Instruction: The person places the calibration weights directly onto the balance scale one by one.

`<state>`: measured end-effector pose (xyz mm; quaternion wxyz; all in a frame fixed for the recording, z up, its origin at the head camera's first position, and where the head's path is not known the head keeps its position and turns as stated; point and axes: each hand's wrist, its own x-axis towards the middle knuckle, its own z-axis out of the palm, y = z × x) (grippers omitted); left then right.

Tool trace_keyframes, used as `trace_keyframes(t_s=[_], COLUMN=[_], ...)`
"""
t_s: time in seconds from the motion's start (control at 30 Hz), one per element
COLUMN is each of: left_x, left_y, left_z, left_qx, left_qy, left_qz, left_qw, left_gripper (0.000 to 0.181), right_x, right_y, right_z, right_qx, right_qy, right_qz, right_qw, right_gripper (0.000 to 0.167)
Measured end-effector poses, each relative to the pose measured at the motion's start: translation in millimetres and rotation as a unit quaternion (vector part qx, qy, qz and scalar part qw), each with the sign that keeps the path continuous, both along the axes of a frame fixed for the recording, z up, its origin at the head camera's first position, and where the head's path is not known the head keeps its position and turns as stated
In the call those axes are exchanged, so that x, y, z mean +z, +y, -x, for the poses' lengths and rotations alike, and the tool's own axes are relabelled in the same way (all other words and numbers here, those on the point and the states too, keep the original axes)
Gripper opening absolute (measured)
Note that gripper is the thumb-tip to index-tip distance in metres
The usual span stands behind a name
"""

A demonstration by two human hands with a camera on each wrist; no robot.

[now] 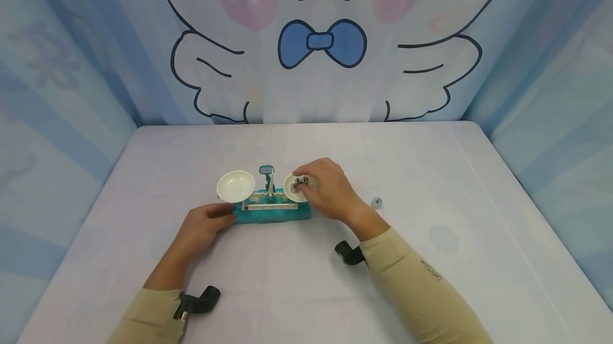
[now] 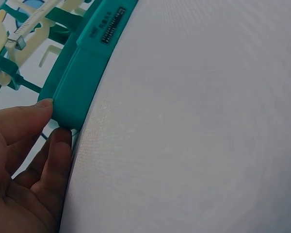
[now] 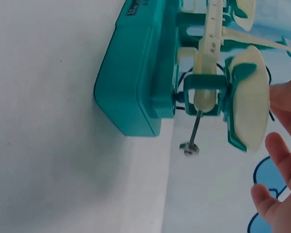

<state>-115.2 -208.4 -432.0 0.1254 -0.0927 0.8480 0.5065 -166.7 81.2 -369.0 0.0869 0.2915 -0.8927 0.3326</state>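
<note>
A teal toy balance scale (image 1: 273,214) with two cream pans stands on the table. My left hand (image 1: 203,227) grips the left end of its base, thumb (image 2: 26,119) on the upper edge and fingers by the lower corner. The left pan (image 1: 235,186) holds nothing. Several small metal weights (image 1: 295,186) sit in the right pan (image 1: 289,193). Over that pan my right hand (image 1: 325,187) has thumb and index finger around the weights; whether they pinch one cannot be made out. In the right wrist view, the tilted pan (image 3: 250,107) hides those fingertips.
One more metal weight (image 1: 377,202) lies on the white table (image 1: 431,285), right of my right hand. A metal screw with a nut (image 3: 189,148) sticks out from the beam's end. A printed curtain (image 1: 321,94) hangs behind the table.
</note>
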Motion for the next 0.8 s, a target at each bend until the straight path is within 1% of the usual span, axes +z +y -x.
trace_keyframes(t_s=[0.13, 0.27, 0.43, 0.63, 0.8], left_x=[0.4, 1.2, 1.4, 0.9, 1.1], left_y=[-0.1, -0.5, -1.2, -1.4, -1.1], left_z=[-0.1, -0.3, -0.2, 0.3, 0.0], left_qx=[0.0, -0.001, -0.003, -0.006, -0.008], left_qy=[-0.002, -0.002, 0.0, 0.003, 0.004], left_qz=[0.0, 0.001, 0.0, 0.0, 0.001], left_qw=[1.0, 1.0, 1.0, 1.0, 1.0], left_gripper=[0.048, 0.049, 0.049, 0.048, 0.048], right_x=[0.1, -2.0, -6.6, -13.5, -19.3], right_y=[10.4, 20.7, 32.2, 46.5, 57.6], right_z=[-1.4, -2.8, -5.2, -6.8, -7.3], right_qx=[-0.021, -0.031, -0.033, -0.028, -0.042], right_qy=[-0.011, -0.013, -0.025, -0.038, -0.047], right_qz=[0.016, 0.016, 0.012, 0.019, 0.013], right_qw=[0.9996, 0.9993, 0.9991, 0.9987, 0.9979], right_gripper=[0.024, 0.027, 0.032, 0.035, 0.035])
